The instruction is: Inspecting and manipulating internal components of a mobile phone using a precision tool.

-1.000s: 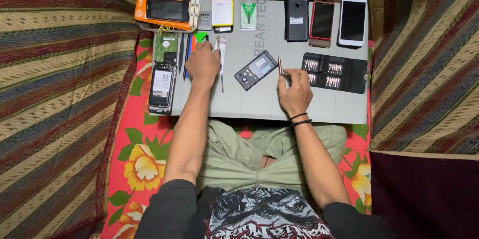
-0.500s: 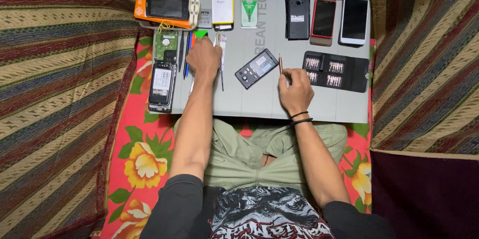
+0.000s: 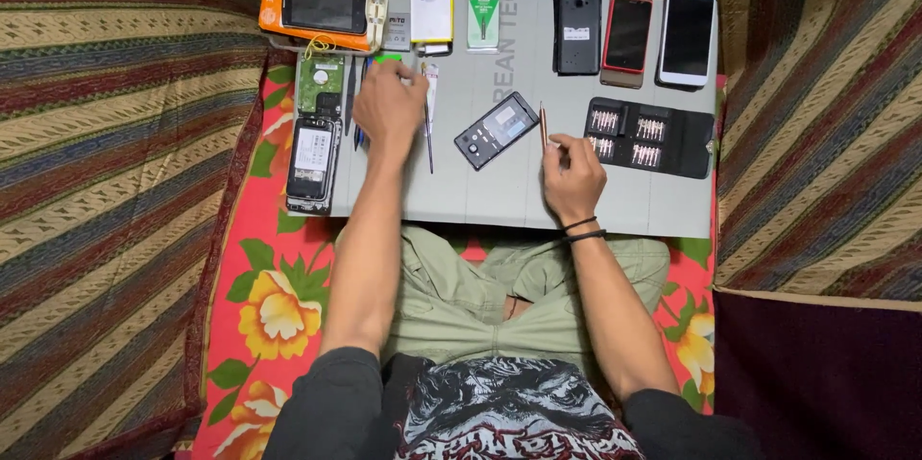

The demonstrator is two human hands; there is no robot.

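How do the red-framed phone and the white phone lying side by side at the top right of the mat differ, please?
The red-framed phone has a red border around its dark screen; the white phone has a white front. The red-framed phone looks slightly shorter than the white phone. Both lie flat, screen up, side by side at the far edge of the grey mat, displays dark.

A phone [image 3: 497,130] lies on the desk [image 3: 499,201] between the left hand [image 3: 388,107] and right hand [image 3: 573,175]; a bit case [image 3: 651,137] sits just right of the right hand, an opened phone [image 3: 312,162] left of the left hand.
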